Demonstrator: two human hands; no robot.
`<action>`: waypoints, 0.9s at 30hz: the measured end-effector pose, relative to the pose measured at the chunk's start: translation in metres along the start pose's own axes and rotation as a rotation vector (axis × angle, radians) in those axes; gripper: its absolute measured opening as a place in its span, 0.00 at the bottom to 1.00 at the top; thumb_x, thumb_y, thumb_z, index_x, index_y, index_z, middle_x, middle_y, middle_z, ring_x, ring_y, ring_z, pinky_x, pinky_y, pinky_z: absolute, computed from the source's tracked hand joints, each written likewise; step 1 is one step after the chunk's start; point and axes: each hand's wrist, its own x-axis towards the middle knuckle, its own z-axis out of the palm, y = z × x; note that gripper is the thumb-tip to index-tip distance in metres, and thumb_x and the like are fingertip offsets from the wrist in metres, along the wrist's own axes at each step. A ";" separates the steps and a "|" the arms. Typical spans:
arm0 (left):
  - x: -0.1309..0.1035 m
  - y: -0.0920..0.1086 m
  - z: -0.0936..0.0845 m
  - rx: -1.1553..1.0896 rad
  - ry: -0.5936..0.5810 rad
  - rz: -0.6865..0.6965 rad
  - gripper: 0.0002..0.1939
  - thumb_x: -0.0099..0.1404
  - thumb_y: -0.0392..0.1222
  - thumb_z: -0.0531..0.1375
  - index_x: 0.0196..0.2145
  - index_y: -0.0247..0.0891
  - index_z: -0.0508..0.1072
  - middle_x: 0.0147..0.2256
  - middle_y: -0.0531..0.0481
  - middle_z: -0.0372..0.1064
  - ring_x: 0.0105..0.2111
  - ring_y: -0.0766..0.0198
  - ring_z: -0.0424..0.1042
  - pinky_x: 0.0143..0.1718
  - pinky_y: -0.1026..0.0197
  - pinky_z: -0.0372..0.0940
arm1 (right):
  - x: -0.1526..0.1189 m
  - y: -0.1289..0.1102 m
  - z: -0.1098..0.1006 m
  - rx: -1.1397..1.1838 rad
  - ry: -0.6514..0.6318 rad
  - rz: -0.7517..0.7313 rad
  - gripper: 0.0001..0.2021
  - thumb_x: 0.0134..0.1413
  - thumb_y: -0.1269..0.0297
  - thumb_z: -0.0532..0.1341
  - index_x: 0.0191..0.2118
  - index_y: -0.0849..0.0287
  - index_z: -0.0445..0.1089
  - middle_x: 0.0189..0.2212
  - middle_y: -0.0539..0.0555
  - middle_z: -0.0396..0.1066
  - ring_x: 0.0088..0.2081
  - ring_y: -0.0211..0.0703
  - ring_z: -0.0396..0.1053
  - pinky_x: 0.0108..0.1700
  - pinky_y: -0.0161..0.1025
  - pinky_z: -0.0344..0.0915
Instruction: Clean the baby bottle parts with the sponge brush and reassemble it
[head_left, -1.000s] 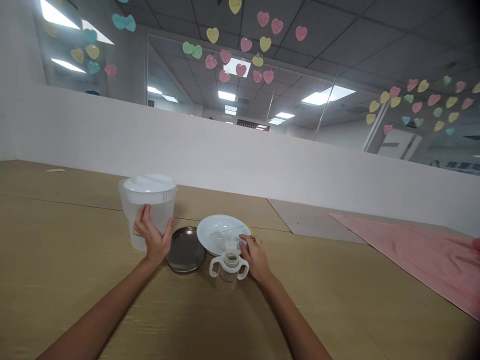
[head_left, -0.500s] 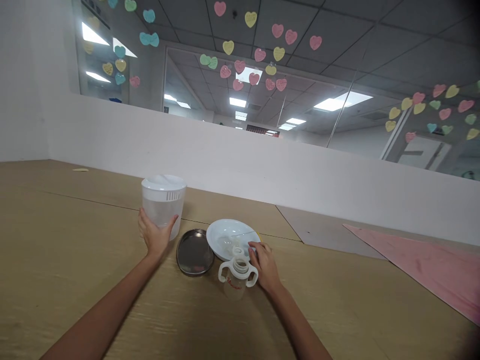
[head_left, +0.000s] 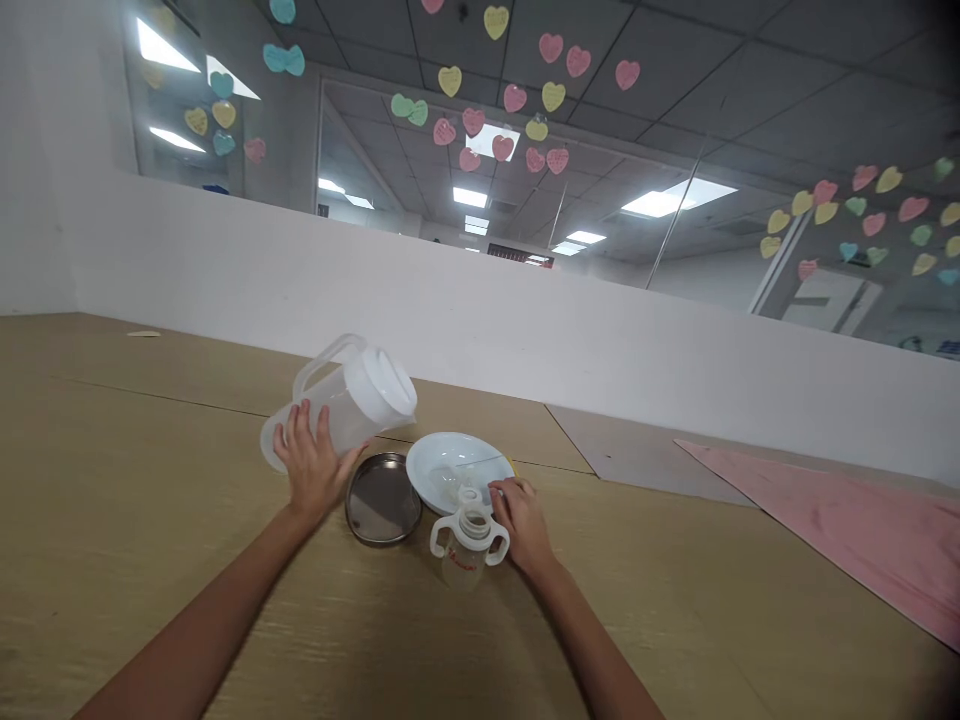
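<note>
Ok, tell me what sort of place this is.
Likely an office or similar indoor workplace: heart-shaped notes stuck up above a white partition, light panels in a tiled ceiling, and a broad tan tabletop.

White pitcher lid point(head_left: 382, 385), red-lettered bottle point(head_left: 465, 555)

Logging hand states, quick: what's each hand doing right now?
Left hand: holding the tilted pitcher.
Right hand: partly curled by the white bowl; whether it grips anything cannot be told.
</note>
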 end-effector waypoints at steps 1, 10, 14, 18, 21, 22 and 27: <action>0.000 0.001 0.000 0.041 0.013 0.038 0.40 0.59 0.54 0.56 0.61 0.30 0.46 0.62 0.27 0.36 0.62 0.40 0.35 0.56 0.35 0.33 | 0.000 0.000 0.000 -0.002 -0.005 0.000 0.15 0.60 0.62 0.46 0.37 0.60 0.69 0.34 0.56 0.71 0.42 0.46 0.62 0.46 0.42 0.56; 0.002 0.008 0.001 0.181 0.078 0.306 0.34 0.58 0.49 0.58 0.59 0.36 0.52 0.61 0.30 0.43 0.61 0.41 0.41 0.55 0.35 0.41 | 0.001 -0.004 -0.003 -0.024 -0.040 -0.007 0.15 0.61 0.64 0.46 0.34 0.60 0.68 0.32 0.55 0.71 0.41 0.45 0.61 0.45 0.41 0.54; 0.004 0.009 0.000 0.147 0.079 0.320 0.35 0.58 0.49 0.59 0.59 0.35 0.52 0.61 0.29 0.42 0.61 0.41 0.41 0.56 0.35 0.40 | 0.002 -0.005 -0.004 -0.023 -0.046 -0.007 0.15 0.61 0.64 0.45 0.33 0.60 0.68 0.31 0.55 0.70 0.42 0.45 0.60 0.45 0.41 0.54; 0.004 0.011 -0.001 0.103 0.056 0.272 0.37 0.57 0.51 0.59 0.59 0.34 0.51 0.61 0.29 0.43 0.61 0.41 0.41 0.56 0.35 0.40 | 0.002 -0.004 -0.003 -0.027 -0.049 -0.008 0.15 0.61 0.65 0.46 0.32 0.59 0.67 0.31 0.54 0.70 0.41 0.45 0.60 0.46 0.41 0.54; 0.005 0.017 -0.003 0.040 0.038 0.179 0.41 0.56 0.54 0.59 0.60 0.33 0.48 0.60 0.29 0.43 0.61 0.41 0.42 0.56 0.36 0.40 | 0.002 -0.004 -0.002 -0.030 -0.045 -0.005 0.14 0.61 0.65 0.46 0.32 0.59 0.67 0.31 0.54 0.70 0.42 0.46 0.59 0.46 0.41 0.54; 0.005 0.021 -0.003 0.011 0.031 0.130 0.42 0.55 0.55 0.59 0.60 0.32 0.48 0.60 0.29 0.43 0.61 0.41 0.42 0.57 0.36 0.40 | 0.001 -0.004 -0.001 -0.032 -0.044 -0.005 0.14 0.61 0.65 0.46 0.32 0.59 0.67 0.31 0.54 0.70 0.42 0.46 0.59 0.46 0.41 0.54; 0.003 0.040 -0.004 -0.182 0.018 -0.195 0.48 0.53 0.58 0.59 0.62 0.32 0.42 0.61 0.30 0.41 0.61 0.42 0.43 0.57 0.39 0.43 | 0.001 -0.004 -0.002 -0.043 -0.046 -0.022 0.15 0.61 0.65 0.45 0.30 0.59 0.67 0.29 0.54 0.69 0.41 0.45 0.60 0.45 0.41 0.54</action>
